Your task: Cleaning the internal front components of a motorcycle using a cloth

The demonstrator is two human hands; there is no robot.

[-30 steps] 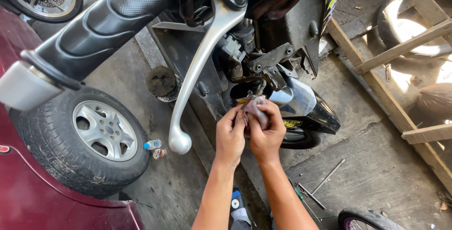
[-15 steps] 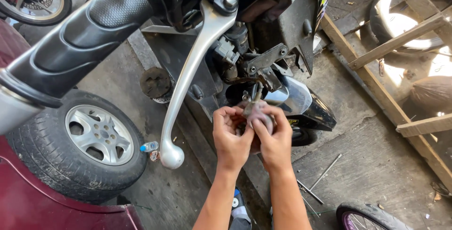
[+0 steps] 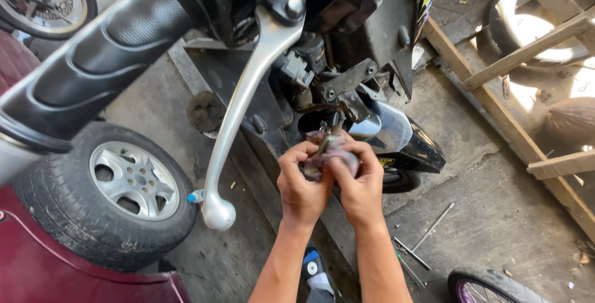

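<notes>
Close up at the top left, a black rubber handlebar grip (image 3: 105,61) slants across the head view, and a silver brake lever (image 3: 238,111) hangs down from its pivot, ending in a rounded ball tip near the middle of the frame. Below these, the person's two forearms rise from the bottom edge and meet at the centre. The left hand (image 3: 302,182) and the right hand (image 3: 361,182) are pressed side by side, fingers curled shut around a small crumpled purplish-grey rag (image 3: 328,154) that pokes out between the thumbs and fingertips. What lies inside the rag is hidden. Both hands are clamped on it, knuckles touching.

Just beyond the hands, the rag sits right beneath a dark metal bracket (image 3: 346,86) and the exposed steering parts of a stripped scooter, with a glossy black front fender (image 3: 403,138) just behind the right hand. A foot in a blue and white shoe (image 3: 313,269) shows between the forearms on the concrete floor (image 3: 496,204).

Farther down at the left, a small car wheel with a silver alloy rim (image 3: 130,182) stands on the floor beside a dark red body panel (image 3: 37,266). At the right, thin metal rods (image 3: 431,228) lie on the concrete near a purple-rimmed tyre (image 3: 489,287). A wooden frame (image 3: 508,61) runs along the far right.
</notes>
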